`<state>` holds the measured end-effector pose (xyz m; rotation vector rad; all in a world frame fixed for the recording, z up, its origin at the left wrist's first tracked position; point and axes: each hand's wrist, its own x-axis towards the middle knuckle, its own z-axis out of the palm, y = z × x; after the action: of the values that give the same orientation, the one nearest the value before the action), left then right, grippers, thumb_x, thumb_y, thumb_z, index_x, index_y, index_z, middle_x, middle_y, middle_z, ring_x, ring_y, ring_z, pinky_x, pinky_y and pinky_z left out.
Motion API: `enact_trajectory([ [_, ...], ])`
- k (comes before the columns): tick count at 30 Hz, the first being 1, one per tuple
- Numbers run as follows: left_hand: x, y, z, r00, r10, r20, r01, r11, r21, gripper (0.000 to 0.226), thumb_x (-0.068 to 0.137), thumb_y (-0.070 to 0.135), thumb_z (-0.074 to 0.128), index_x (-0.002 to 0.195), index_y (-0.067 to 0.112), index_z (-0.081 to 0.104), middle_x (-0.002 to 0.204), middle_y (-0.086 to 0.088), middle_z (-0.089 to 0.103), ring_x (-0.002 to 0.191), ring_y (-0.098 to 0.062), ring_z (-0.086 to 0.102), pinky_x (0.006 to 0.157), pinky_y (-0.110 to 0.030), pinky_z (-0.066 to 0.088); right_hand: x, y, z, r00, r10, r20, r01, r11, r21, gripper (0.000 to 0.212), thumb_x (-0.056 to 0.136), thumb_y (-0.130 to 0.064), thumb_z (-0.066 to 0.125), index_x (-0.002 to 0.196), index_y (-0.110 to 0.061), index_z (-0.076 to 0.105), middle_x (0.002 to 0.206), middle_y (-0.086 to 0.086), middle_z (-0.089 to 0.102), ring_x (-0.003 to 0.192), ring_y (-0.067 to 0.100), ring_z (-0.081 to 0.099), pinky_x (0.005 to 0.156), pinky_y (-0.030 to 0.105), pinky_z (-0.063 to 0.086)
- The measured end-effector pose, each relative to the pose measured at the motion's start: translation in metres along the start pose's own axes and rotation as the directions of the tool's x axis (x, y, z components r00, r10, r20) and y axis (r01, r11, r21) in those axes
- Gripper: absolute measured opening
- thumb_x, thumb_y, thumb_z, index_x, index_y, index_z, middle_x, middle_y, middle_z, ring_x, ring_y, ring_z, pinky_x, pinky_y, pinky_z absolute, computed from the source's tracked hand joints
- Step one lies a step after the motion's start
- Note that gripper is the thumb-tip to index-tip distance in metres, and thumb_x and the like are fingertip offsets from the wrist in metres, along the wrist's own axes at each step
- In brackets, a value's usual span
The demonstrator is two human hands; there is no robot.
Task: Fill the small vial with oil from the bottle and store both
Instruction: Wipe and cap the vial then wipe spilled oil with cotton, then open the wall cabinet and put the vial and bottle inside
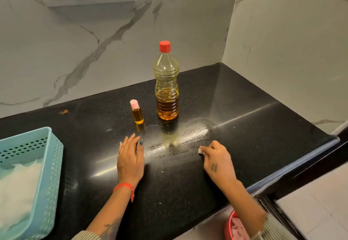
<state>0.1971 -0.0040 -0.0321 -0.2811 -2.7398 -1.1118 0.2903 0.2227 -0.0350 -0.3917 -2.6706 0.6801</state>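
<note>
both forearms reach in from the bottom edge over the black counter (244, 96). left hand (130, 161) lies flat on the stone, fingers straight and spread, holding nothing; a red thread (124, 187) circles its wrist. right hand (219, 161), at about 3 o'clock from the left, has its fingers curled round a small pale wad (201, 150) pressed to the counter. between the hands and up toward 12 o'clock a greasy smear (180, 138) streaks the surface. small vial (137, 112), pink-capped and full of amber oil, stands upright at 12 o'clock from the left hand, apart from it. just beside it at 3 o'clock stands the oil bottle (166, 83), red cap on, roughly a third full. a light blue perforated basket (49, 164) holding something white sits at 9 o'clock of the left hand. a red container (228, 226) shows at the bottom edge under the right forearm.
</note>
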Motion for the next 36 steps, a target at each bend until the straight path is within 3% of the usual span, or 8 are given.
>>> enact_trajectory([
  [6,0.0,0.002,0.001,0.999,0.046,0.025,-0.048,0.997,0.066,0.041,0.097,0.03,0.034,0.123,0.006,0.055,0.138,-0.013,0.048,0.137,-0.027,0.032,0.117,-0.038,0.012,0.014,0.027,-0.016,0.996,0.09,0.027,-0.09,0.996,0.012,0.022,0.089,-0.009,0.056,0.106,-0.004,0.068,0.084,0.009,0.053,0.076,0.023,0.052,0.068,0.033,0.048],
  [10,-0.002,0.006,0.003,0.994,0.104,0.016,-0.106,0.987,0.117,0.036,0.096,0.023,0.04,0.12,0.003,0.057,0.135,-0.014,0.051,0.134,-0.029,0.035,0.117,-0.041,0.014,0.011,0.031,-0.035,0.958,0.282,-0.043,-0.262,0.93,0.256,0.019,0.09,-0.015,0.058,0.104,-0.01,0.07,0.091,0.006,0.059,0.081,0.013,0.054,0.072,0.012,0.034],
  [15,-0.014,0.039,0.021,0.988,0.155,0.008,-0.156,0.986,0.067,0.032,0.093,0.014,0.05,0.122,0.003,0.056,0.137,-0.012,0.049,0.135,-0.026,0.034,0.116,-0.042,0.018,-0.008,0.046,-0.059,0.882,0.47,0.022,-0.396,0.716,0.575,0.018,0.086,-0.025,0.064,0.1,-0.017,0.071,0.094,-0.001,0.066,0.079,0.0,0.057,0.069,-0.001,0.038],
  [21,-0.032,0.127,0.079,0.943,0.329,0.055,-0.321,0.94,-0.113,0.031,0.091,0.014,0.055,0.12,0.005,0.057,0.136,-0.01,0.051,0.131,-0.022,0.041,0.111,-0.045,0.031,-0.038,0.083,-0.079,0.783,0.62,0.057,-0.436,0.48,0.761,0.016,0.084,-0.027,0.065,0.096,-0.021,0.073,0.095,0.0,0.072,0.091,0.012,0.065,0.082,0.027,0.05],
  [24,-0.046,0.169,0.114,0.887,0.454,0.084,-0.429,0.878,-0.214,0.029,0.09,0.015,0.055,0.118,0.005,0.058,0.134,-0.01,0.053,0.127,-0.021,0.046,0.109,-0.036,0.035,-0.059,0.105,-0.089,0.726,0.686,0.033,-0.423,0.409,0.809,0.018,0.084,-0.015,0.063,0.1,-0.015,0.072,0.096,0.003,0.072,0.087,0.008,0.064,0.08,0.024,0.049],
  [27,-0.07,0.214,0.15,0.817,0.571,0.078,-0.511,0.78,-0.36,0.029,0.09,0.016,0.053,0.115,0.003,0.059,0.132,-0.011,0.054,0.122,-0.018,0.05,0.104,-0.034,0.041,-0.083,0.129,-0.101,0.614,0.789,0.0,-0.415,0.323,0.851,0.017,0.083,-0.011,0.064,0.097,-0.015,0.073,0.078,-0.006,0.069,0.067,-0.004,0.057,0.069,0.016,0.043],
  [32,-0.132,0.265,0.213,0.662,0.729,0.174,-0.508,0.608,-0.61,0.031,0.09,0.009,0.051,0.119,0.002,0.057,0.133,-0.006,0.05,0.122,-0.021,0.052,0.098,-0.042,0.048,-0.125,0.176,-0.098,0.421,0.906,0.039,-0.417,0.154,0.896,0.012,0.085,-0.01,0.062,0.091,-0.014,0.071,0.067,-0.003,0.061,0.059,0.006,0.05,0.055,0.014,0.043],
  [36,-0.166,0.243,0.279,0.615,0.699,0.365,-0.449,0.691,-0.566,0.034,0.087,0.008,0.053,0.121,0.006,0.057,0.131,-0.007,0.055,0.123,-0.013,0.048,0.103,-0.03,0.041,-0.156,0.226,-0.055,0.239,0.966,0.097,-0.526,0.045,0.849,0.019,0.083,-0.012,0.064,0.069,-0.025,0.067,0.067,-0.003,0.063,0.067,0.013,0.055,0.065,0.027,0.047],
])
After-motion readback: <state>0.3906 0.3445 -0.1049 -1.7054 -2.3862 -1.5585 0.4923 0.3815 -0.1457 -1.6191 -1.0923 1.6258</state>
